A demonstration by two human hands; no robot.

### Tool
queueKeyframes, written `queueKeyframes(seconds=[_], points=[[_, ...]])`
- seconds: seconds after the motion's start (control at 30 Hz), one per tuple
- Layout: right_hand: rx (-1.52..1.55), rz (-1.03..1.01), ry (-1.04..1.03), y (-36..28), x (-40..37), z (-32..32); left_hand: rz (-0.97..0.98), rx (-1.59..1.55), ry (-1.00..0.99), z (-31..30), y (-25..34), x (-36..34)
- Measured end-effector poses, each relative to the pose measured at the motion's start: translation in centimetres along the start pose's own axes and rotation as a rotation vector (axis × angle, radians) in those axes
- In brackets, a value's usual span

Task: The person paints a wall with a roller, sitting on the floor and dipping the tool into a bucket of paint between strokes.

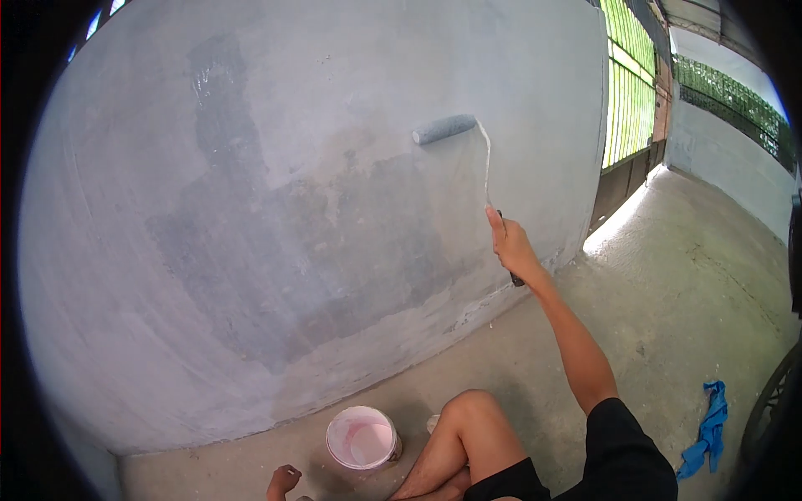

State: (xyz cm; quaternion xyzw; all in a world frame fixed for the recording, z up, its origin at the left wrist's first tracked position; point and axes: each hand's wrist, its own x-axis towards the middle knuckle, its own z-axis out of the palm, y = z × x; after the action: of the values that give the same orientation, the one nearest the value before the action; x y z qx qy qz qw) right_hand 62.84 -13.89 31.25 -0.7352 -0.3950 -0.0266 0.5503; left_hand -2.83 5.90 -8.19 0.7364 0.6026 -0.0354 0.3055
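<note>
While right hand [511,249] grips roller [444,129] flat to wall [251,209], bucket [361,409] sits within reach. Beside it the left hand [284,480], grip unclear

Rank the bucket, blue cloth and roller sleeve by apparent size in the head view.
1. bucket: largest, though nearest the camera.
2. blue cloth: longer but narrow.
3. roller sleeve: smallest, but farthest away, so its true size is unsure.

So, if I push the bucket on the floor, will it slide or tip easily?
The bucket looks wide and stands upright, so it probably slides rather than tips. It seems only partly filled, so likely light. Its paint-smeared inside may be slippery.
</note>
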Motion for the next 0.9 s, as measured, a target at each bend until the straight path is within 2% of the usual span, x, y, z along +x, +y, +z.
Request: queueKeyframes(seconds=[0.2,0.27,0.33,0.4,0.43,0.5,0.57,0.63,0.67,0.73,0.83,0.9], points=[[-0.041,0.078,-0.03,3.4,-2.9,2.5,-0.031,-0.01,-0.023,0.1,-0.1,0.1],[-0.105,-0.027,0.031,5.8,-5.1,3.4,-0.048,-0.02,-0.024,-0.2,0.4,-0.2],[-0.12,0.086,-0.045,7.4,-7.2,3.4,-0.061,-0.03,-0.027,-0.3,0.1,-0.4],[-0.113,0.091,-0.066,8.4,-8.8,3.2,-0.028,-0.01,-0.026,-0.2,0.1,-0.1],[-0.108,0.104,-0.084,8.2,-9.2,3.3,-0.026,-0.017,-0.014,-0.3,-0.1,0.2],[-0.006,0.126,-0.086,7.1,-10.0,4.1,0.099,0.059,0.012,0.0,-0.5,0.4],[0.093,0.158,-0.092,4.9,-10.8,4.8,0.07,0.041,0.017,0.3,-1.0,0.6],[0.403,0.294,-0.275,2.1,-11.4,5.9,0.041,0.023,0.026,0.4,-1.2,0.7],[0.407,0.287,-0.28,0.8,-11.7,6.6,0.058,0.031,0.026,0.5,-1.5,0.8],[0.533,0.205,-0.436,-1.5,-12.3,8.1,0.071,0.036,0.035,0.5,-1.7,0.7],[0.525,0.099,-0.497,-4.2,-13.6,10.8,0.064,0.03,0.045,0.1,-0.8,0.1],[0.618,0.155,-0.56,-4.8,-14.5,12.6,-0.066,-0.045,-0.003,-0.2,-0.2,-0.5]])
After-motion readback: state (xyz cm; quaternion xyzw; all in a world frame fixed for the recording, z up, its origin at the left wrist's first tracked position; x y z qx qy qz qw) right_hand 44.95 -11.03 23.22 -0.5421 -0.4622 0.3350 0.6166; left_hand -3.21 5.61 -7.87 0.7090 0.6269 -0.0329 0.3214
